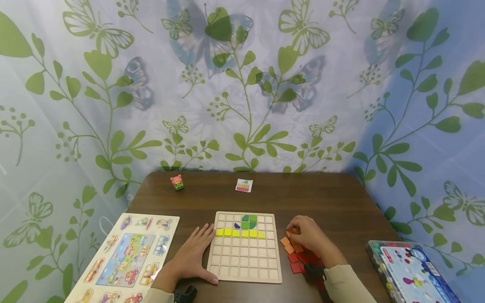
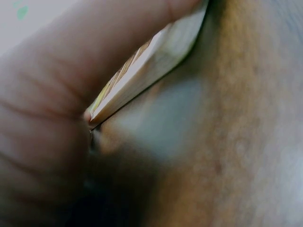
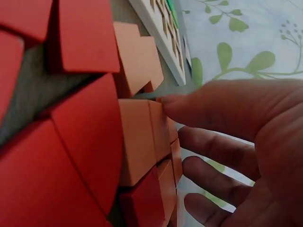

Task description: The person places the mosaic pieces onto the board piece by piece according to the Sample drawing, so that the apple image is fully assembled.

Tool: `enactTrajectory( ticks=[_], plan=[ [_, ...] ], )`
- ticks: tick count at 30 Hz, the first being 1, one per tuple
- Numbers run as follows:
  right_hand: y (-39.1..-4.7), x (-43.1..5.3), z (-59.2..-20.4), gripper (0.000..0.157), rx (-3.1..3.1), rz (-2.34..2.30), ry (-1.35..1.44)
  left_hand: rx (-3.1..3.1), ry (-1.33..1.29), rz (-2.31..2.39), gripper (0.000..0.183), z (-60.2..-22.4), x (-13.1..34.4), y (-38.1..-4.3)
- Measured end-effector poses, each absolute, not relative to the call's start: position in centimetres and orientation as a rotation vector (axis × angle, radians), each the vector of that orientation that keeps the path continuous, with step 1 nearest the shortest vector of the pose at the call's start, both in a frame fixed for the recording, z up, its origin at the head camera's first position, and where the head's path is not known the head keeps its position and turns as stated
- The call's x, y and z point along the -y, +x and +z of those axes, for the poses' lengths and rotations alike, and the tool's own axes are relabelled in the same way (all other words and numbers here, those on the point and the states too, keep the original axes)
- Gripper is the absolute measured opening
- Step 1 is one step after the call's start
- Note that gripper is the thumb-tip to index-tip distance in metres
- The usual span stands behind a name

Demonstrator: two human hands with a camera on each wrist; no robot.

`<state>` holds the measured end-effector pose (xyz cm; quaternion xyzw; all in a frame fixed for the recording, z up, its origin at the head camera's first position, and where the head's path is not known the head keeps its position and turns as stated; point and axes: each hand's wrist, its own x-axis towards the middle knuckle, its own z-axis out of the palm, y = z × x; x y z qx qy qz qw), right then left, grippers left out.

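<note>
Along the left side of a wooden grid board point(image 1: 244, 256) my left hand point(image 1: 193, 252) rests with fingers spread, the thumb low near the board's corner. In the left wrist view a blurred finger point(image 2: 85, 61) crosses beside the board's edge point(image 2: 137, 80). On the grid lie a row of yellow tiles point(image 1: 227, 232), several green tiles point(image 1: 245, 224) and one blue piece point(image 1: 237, 225). My right hand point(image 1: 308, 233) reaches down onto the orange tiles point(image 1: 289, 248), thumb tip right at one point(image 3: 137, 137). The index fingertip is hidden; I cannot tell whether a tile is pinched.
Red tiles point(image 1: 295, 267) lie nearest my right wrist. Left stands a picture puzzle board point(image 1: 170, 227); right, a lidded plastic box point(image 1: 413, 269). At the back are a small pink-topped figure point(image 1: 177, 182) and a pattern card point(image 1: 244, 185). A leaf-printed curtain point(image 1: 242, 84) hangs behind the table point(image 1: 322, 193).
</note>
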<state>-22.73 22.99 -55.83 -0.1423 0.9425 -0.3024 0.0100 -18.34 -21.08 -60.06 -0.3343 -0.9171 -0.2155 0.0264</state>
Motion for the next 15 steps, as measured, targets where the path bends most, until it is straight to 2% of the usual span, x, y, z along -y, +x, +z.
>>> enactTrajectory(
  ticks=[9, 15],
  plan=[
    [-23.25, -22.65, -56.25, 0.012, -2.988, -0.948, -0.479, 2.864, -1.023, -0.674, 0.147, -60.08, 21.12, -18.37],
    [-23.41, -22.30, -56.50, 0.014, -3.025, -0.928, -0.546, 2.845, -1.034, -0.660, 0.145, -59.89, 21.11, -18.35]
  ],
)
